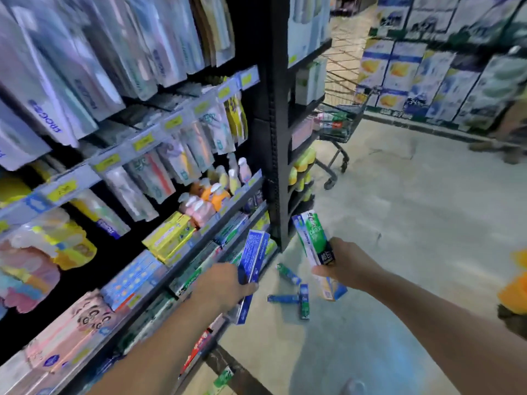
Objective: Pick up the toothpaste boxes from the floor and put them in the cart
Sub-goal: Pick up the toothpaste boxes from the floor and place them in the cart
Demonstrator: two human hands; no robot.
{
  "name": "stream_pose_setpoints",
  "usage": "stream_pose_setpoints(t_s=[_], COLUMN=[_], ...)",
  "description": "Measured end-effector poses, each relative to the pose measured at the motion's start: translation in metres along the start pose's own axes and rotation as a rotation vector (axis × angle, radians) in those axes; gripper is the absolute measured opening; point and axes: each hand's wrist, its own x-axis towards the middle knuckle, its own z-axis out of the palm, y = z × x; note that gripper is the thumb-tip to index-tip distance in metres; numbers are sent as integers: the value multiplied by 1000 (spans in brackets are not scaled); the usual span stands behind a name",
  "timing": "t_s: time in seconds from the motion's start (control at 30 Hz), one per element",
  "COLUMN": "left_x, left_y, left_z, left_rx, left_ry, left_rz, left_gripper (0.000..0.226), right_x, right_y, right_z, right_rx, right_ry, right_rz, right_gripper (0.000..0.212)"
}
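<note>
Left hand (225, 283) gripping a blue cardboard toothpaste box (252, 263), right hand (340, 262) gripping a green-and-white toothpaste box (312, 239), three more boxes (296, 292) on grey concrete floor (399, 223), wire shopping cart (339, 121) well beyond

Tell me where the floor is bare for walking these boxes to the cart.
Bare concrete floor lies open between the shelf end and the stacked cartons, up to the cart. Crowded: three boxes on the floor beside the shelf base.

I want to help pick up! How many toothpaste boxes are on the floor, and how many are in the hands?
On the floor: 3 boxes
In the left hand: 1 blue box
In the right hand: at least 1 green box
Total: 5
</note>
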Motion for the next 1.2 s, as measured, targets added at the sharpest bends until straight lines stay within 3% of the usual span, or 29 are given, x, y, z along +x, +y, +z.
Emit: stream_pose_setpoints(t_s=[0.33,0.6,0.87,1.2], left_x=[91,183,307,482], left_y=[208,329,392,442], left_z=[-49,-72,-94,-180], left_rx=[25,109,12,-11], left_ry=[22,51,13,-2], left_rz=[132,228,260,242], left_gripper=[50,55,53,46], right_x=[35,55,163,323], right_y=[150,248,293,302], right_z=[-150,-209,-272,-380], right_rx=[54,144,142,199], right_ry=[120,216,213,233], right_rz=[102,239,294,339], right_gripper=[48,42,45,45])
